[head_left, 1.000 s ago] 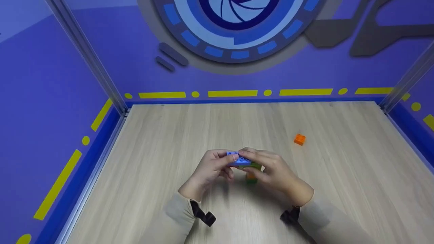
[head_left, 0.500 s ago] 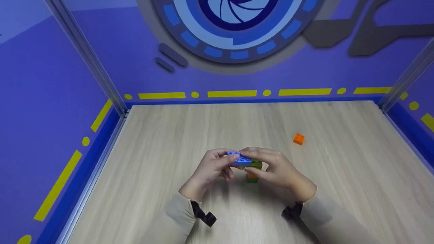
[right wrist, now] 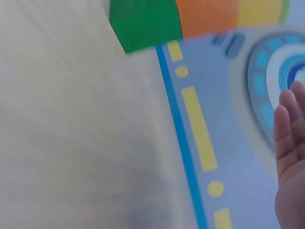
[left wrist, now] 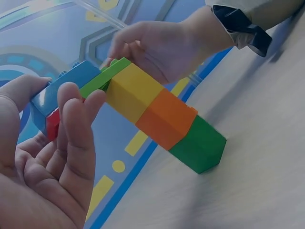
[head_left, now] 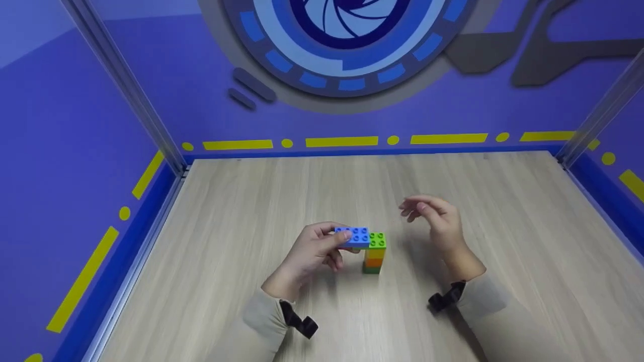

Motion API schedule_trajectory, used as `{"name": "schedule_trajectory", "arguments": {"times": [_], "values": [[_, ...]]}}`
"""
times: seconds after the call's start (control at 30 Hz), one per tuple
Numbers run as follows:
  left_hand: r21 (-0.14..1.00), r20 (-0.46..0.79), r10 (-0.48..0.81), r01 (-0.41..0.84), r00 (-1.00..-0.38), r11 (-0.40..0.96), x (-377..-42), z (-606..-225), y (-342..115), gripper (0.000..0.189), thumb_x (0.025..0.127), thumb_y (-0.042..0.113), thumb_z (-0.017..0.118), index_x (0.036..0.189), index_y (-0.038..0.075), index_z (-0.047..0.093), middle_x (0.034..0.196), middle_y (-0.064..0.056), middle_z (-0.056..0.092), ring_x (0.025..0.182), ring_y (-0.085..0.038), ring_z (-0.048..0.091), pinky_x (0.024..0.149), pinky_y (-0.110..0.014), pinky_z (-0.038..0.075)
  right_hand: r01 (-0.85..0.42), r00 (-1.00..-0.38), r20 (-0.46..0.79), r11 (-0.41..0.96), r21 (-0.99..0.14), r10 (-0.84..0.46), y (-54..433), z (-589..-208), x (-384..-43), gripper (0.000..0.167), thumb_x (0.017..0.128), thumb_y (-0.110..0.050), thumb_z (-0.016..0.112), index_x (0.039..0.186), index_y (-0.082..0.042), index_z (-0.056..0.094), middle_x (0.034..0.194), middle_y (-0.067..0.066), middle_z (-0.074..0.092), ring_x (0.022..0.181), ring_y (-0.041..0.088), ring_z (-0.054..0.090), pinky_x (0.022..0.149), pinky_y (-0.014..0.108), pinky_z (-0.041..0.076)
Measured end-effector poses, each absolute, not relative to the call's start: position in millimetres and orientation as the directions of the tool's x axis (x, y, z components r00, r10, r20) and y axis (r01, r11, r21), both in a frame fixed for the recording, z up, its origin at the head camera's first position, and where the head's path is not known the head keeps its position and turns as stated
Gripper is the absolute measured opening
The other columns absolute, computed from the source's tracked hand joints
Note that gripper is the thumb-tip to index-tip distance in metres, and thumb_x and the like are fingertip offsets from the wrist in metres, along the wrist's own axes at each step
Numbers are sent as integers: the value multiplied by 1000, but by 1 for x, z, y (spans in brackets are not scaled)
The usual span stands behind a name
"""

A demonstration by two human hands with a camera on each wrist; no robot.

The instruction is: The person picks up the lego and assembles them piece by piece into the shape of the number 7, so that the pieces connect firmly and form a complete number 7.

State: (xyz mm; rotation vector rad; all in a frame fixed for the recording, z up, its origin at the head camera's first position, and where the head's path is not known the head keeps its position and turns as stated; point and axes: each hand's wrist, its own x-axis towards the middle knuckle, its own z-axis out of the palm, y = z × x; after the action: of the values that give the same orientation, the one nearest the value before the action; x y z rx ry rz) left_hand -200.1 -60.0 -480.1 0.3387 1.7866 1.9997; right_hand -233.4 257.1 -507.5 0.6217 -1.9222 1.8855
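Note:
My left hand pinches a blue toy brick, thumb on its studded top. Beneath the blue brick, a bit of a red brick shows in the left wrist view. The blue brick overlaps one end of a flat light-green brick. That green piece caps an upright column of a yellow brick, an orange brick and a dark green brick at the bottom. My right hand hovers right of the column, fingers loosely bent, with nothing visible in them.
The column stands on a pale wooden table. A blue-purple wall with yellow markings rises behind it, and side panels close off left and right. The loose orange brick seen earlier is not visible; my right hand covers that area.
My right hand has let go of the bricks and moved right and away from me, uncovering the light-green top and the column. My left hand keeps its grip, almost unmoved.

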Motion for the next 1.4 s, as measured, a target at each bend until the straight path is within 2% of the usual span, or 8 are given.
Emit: {"name": "schedule_trajectory", "arguments": {"times": [0.2,0.37,0.57,0.93,1.1,1.17,1.3,1.4], "values": [[991,-88,466,-123,-881,-44,-200,-483,-59,34,113,28,70,135,2,73,99,-4,85,62,-11,67,62,-25,62,-454,-885,451,-3,-891,117,273,-513,-241,28,114,2,53,111,24,70,93,-3,84,81,9,79,72,22,64],[995,-57,465,-89,-883,-48,-203,-487,-58,33,113,25,67,131,-2,73,96,2,82,65,-10,69,61,-24,62,-437,-891,424,-54,-898,160,278,-517,-247,28,113,4,54,104,28,65,87,-3,84,77,8,80,69,22,64],[996,-28,484,-67,-875,-64,-203,-490,-59,35,113,24,65,132,-6,71,97,2,81,70,-10,71,63,-24,64,-409,-895,396,-24,-912,206,288,-521,-250,28,113,1,59,102,24,68,84,-1,83,76,9,78,70,22,65],[999,-32,497,-34,-867,5,-201,-492,-59,44,103,12,84,142,1,68,118,-3,78,87,-12,73,72,-24,64,-337,-884,346,85,-938,313,316,-528,-260,22,111,-2,66,105,19,74,85,-8,82,81,9,76,78,23,63],[999,-36,479,-17,-877,45,-200,-491,-59,48,100,14,88,143,6,69,125,-6,77,93,-12,73,74,-24,63,-135,-916,184,158,-978,356,327,-532,-263,28,112,-15,70,123,10,76,97,-18,78,98,9,70,84,15,60],[998,-40,472,-16,-881,54,-200,-491,-59,48,99,14,88,143,7,69,125,-6,77,94,-12,73,75,-23,62,-41,-931,112,207,-978,347,330,-532,-264,33,112,-19,71,133,6,75,105,-16,76,102,7,66,85,11,58],[998,-38,463,-13,-885,58,-200,-491,-59,46,100,14,88,141,6,70,124,-7,77,94,-13,72,75,-23,60,85,-961,23,373,-924,277,336,-533,-265,43,110,-20,73,148,1,71,127,6,76,106,5,64,84,7,54],[998,-36,460,-9,-887,61,-201,-491,-58,46,100,14,87,142,5,69,123,-8,76,95,-13,72,75,-22,60,110,-977,-9,472,-874,211,338,-534,-266,52,108,-19,76,155,0,66,147,26,72,120,19,72,84,8,55]]}}
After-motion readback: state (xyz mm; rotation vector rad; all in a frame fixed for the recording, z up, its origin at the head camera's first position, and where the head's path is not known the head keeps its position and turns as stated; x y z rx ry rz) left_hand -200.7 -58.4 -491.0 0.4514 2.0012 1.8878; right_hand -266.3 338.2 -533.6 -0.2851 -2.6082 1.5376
